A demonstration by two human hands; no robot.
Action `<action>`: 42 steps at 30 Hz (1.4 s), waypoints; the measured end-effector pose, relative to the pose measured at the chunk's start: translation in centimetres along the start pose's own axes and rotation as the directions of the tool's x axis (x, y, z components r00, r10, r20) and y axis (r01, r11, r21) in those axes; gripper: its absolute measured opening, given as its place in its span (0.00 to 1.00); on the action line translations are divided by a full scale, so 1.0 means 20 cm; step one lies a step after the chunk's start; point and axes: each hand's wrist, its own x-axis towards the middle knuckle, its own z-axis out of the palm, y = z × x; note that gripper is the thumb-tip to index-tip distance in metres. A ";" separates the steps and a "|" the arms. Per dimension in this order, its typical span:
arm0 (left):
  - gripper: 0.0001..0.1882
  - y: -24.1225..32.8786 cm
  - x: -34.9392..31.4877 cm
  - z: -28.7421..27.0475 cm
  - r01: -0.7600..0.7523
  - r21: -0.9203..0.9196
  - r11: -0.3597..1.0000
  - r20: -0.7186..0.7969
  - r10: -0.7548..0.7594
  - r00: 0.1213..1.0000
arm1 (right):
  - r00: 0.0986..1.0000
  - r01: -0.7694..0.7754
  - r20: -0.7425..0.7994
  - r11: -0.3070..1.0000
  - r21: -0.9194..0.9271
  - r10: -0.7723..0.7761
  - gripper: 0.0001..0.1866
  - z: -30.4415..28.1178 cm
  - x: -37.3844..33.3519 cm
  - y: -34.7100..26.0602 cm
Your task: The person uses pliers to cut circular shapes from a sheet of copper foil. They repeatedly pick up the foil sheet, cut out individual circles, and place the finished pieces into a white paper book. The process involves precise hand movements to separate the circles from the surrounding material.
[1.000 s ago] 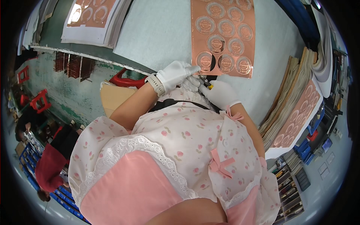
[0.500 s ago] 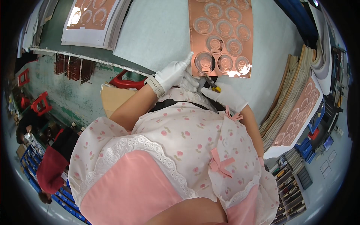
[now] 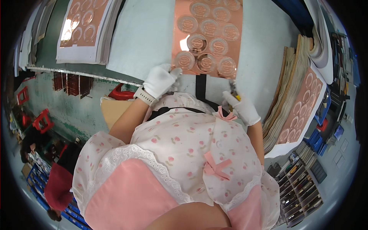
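A copper-coloured sheet [image 3: 209, 38] with several raised round shapes lies on the pale work surface before me. My left hand [image 3: 160, 81], in a white glove, is closed at the sheet's near left corner, thumb and fingers pinching its edge. My right hand [image 3: 243, 109], also gloved, grips a small pair of pliers or cutters [image 3: 238, 97] with yellow on the handle. The tool's metal tip meets the sheet's near right corner. The glove hides most of the handles. A black strip [image 3: 201, 87] runs from my waist toward the sheet's near edge.
Left of the work surface [image 3: 134, 42] stands a paper stack [image 3: 82, 53] topped by a similar copper sheet [image 3: 82, 23]. Thick layered stacks [image 3: 285, 88] stand at the right, beside another copper sheet [image 3: 299, 111]. A red stool [image 3: 120, 92] is by my left arm. Another person [image 3: 57, 188] is at far left.
My right hand and the tool have moved right along the sheet's near edge to its corner. My left hand has drawn apart from the right. The sheet has shifted left.
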 end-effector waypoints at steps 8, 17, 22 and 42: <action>0.28 0.06 0.00 -0.12 -0.065 0.700 0.712 -0.158 0.243 0.957 | 0.903 0.428 -0.236 0.813 0.395 -0.360 0.07 0.20 0.01 -0.09; 0.26 0.06 0.09 -0.24 0.008 0.617 0.787 -0.171 0.124 0.977 | 0.516 0.856 -0.250 0.501 0.127 -0.819 0.12 0.50 0.27 -0.19; 0.25 0.09 0.08 -0.26 0.026 0.548 0.836 -0.134 0.057 0.989 | 0.583 0.811 -0.213 0.579 0.085 -0.784 0.12 0.50 0.28 -0.17; 0.27 0.14 0.10 -0.30 -0.022 0.609 0.793 -0.010 0.035 0.999 | 0.437 0.885 0.094 0.409 -0.220 -0.895 0.19 0.47 0.28 -0.24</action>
